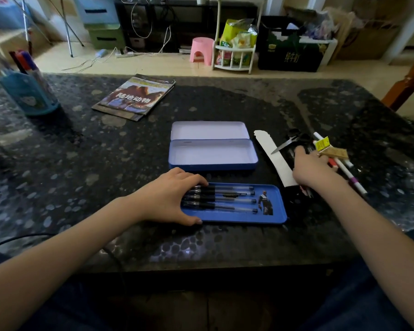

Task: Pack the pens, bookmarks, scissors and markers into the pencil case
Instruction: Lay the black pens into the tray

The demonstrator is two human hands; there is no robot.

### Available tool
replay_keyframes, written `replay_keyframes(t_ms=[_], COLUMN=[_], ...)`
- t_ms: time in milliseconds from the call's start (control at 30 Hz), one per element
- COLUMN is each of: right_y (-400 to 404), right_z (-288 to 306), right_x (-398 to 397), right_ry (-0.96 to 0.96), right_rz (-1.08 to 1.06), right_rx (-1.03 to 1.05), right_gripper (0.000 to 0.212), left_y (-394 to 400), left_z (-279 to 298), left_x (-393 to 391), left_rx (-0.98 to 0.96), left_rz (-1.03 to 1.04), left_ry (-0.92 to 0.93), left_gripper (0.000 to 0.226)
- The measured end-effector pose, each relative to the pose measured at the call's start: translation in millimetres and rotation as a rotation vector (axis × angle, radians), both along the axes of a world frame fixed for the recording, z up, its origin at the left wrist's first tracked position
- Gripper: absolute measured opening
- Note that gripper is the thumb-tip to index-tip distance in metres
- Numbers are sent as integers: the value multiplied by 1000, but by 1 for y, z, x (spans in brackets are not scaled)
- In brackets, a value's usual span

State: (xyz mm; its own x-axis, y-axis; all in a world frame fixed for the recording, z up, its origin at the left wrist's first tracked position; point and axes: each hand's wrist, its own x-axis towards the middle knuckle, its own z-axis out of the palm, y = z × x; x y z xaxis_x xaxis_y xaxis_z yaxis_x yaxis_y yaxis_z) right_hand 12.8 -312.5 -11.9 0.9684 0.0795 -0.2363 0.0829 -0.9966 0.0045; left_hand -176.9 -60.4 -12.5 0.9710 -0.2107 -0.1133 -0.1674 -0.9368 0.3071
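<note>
A blue tin pencil case (pixel 213 154) lies open mid-table, its white inside bare. In front of it sits a blue inner tray (pixel 276 211) holding several black-capped pens (pixel 227 195). My left hand (pixel 167 197) rests flat on the tray's left end, fingers spread over the pen caps. My right hand (pixel 308 166) reaches into the pile at the right, fingers on dark pens there; whether it grips one is unclear. Scissors (pixel 288 142), a long white bookmark (pixel 273 158), white markers (pixel 349 175) and yellow and tan bookmarks (pixel 330 149) lie in that pile.
A stack of booklets (pixel 135 96) lies at the back left of the dark stone table (pixel 105 163). A blue pen holder (pixel 29 94) with markers stands at the far left. A black cable (pixel 22 237) runs along the near left edge.
</note>
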Motion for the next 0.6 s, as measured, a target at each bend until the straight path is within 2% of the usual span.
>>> replay_keyframes(t_ms=[133, 267, 400, 500, 600], right_y=[-1, -1, 1, 13, 30], right_z=[-2, -7, -5, 6, 17], right_x=[6, 4, 0, -13, -40], right_ry=[-14, -74, -275, -319, -84], right_rz=[0, 104, 206, 343, 516], right_rx=[92, 113, 221, 476, 790], right_gripper=[54, 42, 29, 16, 9], left_y=[-2, -3, -2, 0, 3], left_z=[0, -1, -3, -4, -4], left_x=[-1, -2, -2, -2, 0], left_rx=[5, -20, -35, -50, -121], left_rz=[21, 59, 97, 118, 143], left_ry=[-29, -51, -90, -80, -31], left_gripper=[79, 79, 78, 79, 72])
